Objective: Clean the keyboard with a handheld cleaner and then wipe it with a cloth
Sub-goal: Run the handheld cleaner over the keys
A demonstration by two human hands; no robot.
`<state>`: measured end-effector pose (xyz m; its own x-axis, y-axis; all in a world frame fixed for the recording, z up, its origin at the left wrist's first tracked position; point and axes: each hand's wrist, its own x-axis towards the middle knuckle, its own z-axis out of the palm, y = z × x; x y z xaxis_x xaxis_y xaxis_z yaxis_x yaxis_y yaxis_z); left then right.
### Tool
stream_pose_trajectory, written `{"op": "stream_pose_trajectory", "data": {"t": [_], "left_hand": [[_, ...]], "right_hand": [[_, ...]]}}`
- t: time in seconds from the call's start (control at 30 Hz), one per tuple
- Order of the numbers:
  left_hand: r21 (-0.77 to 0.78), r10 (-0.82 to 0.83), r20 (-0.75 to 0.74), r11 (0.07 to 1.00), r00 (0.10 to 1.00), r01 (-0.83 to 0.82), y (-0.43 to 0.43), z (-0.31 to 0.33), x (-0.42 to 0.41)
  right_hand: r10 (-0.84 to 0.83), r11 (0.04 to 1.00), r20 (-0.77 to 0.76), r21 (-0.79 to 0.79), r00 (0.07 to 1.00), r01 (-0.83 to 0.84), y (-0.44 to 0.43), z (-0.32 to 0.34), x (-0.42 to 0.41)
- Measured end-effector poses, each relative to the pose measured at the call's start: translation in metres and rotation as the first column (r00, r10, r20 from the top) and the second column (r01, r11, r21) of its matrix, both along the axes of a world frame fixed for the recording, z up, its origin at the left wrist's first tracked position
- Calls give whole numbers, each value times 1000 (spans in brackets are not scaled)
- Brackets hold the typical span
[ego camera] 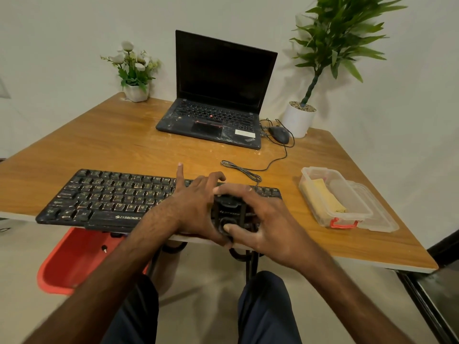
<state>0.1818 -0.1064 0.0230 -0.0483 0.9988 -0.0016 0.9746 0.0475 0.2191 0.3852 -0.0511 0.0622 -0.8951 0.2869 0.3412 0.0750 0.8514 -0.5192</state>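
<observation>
We hold the handheld cleaner [229, 209] clamped in the right grip [250, 219] over the right end of the Zebronics keyboard [106, 197], lower centre; its long axis runs leftward. The left grip [196, 207] rests alongside; its clasp we cannot tell.

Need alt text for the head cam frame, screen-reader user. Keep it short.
The left hand and right hand grip a small black handheld cleaner over the right part of a black keyboard at the near edge of a wooden table. Behind sit an open laptop with a dark screen and a mouse; at right, a clear box holds a yellow cloth.
</observation>
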Motion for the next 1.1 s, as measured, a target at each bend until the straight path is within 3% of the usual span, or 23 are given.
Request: {"op": "stream_pose_trajectory", "data": {"t": [0.1,0.17,0.3,0.47,0.63,0.77,0.87,1.0,1.1], "left_hand": [[-20,31,3,999,1000,-31,-1,3,3],[-17,45,12,999,999,-44,-2,5,4],[-3,35,12,999,999,-35,-2,4,5],[-39,78,11,996,997,-78,-9,8,-11],[-78,145,100,987,984,-137,-20,23,-31],[-97,114,48,989,992,-109,-20,27,-24],[-112,117,33,987,993,-113,-21,29,-20],[-135,127,20,983,992,-123,-23,29,-20],[-137,138,29,982,990,-132,-26,30,-21]], "right_hand": [[-154,986,-9,68,988,155,19,1,5],[-228,973,-38,10,973,229,29,2,13],[-82,995,-39,-59,996,80,2,-5,23],[-257,966,-64,-39,964,255,22,-4,37],[-130,989,-23,-80,991,128,1,-8,24],[-261,958,-105,-146,960,245,29,9,-1],[-253,956,-163,-197,954,220,49,13,-33],[-182,981,-104,-85,978,173,67,-3,-71],[-272,962,-56,16,961,274,88,-5,-76]]}}
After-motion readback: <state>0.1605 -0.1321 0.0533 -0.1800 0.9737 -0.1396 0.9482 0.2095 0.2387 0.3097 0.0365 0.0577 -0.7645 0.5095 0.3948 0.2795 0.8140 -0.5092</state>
